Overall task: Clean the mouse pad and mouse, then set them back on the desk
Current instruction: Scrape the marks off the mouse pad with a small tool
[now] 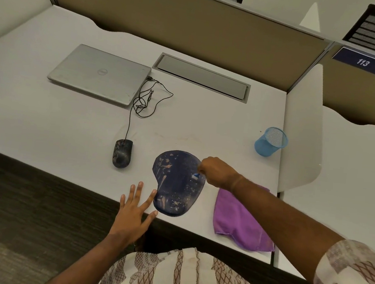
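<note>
A dark blue mouse pad (175, 184) with a wrist rest lies near the desk's front edge, smeared and speckled with dirt. My left hand (135, 212) rests flat with fingers spread on the desk just left of the pad, its fingertips touching the pad's edge. My right hand (217, 171) is closed over the pad's right rim, and a small blue and white object (196, 176) shows under its fingers; what it is I cannot tell. A dirty black wired mouse (122, 152) sits to the left of the pad. A purple cloth (238, 220) lies to the right, under my forearm.
A closed silver laptop (101, 73) lies at the back left, with the mouse cable (147, 99) coiled beside it. A grey cable hatch (202, 75) is set in the desk (47, 114). A blue mesh pen cup (270, 141) stands by the white divider (304, 130) on the right.
</note>
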`<action>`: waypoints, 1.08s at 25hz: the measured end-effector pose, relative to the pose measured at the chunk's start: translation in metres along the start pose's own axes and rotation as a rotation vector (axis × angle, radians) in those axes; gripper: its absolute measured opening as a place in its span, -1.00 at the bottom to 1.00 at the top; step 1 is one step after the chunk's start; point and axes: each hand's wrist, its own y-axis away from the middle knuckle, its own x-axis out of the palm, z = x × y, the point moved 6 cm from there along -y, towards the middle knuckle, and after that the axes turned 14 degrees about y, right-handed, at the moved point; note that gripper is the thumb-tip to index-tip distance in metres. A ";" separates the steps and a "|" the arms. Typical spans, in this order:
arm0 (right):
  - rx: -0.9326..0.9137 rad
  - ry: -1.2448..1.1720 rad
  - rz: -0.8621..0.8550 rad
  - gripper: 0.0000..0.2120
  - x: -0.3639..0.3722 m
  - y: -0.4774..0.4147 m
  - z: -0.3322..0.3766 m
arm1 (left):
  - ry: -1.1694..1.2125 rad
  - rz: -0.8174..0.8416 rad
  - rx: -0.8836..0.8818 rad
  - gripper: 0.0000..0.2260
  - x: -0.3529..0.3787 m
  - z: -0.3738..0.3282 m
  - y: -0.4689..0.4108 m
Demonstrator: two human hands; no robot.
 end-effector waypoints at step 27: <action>-0.028 0.021 -0.060 -0.76 0.026 0.019 0.007 | 0.031 0.000 0.016 -0.36 -0.001 -0.001 0.001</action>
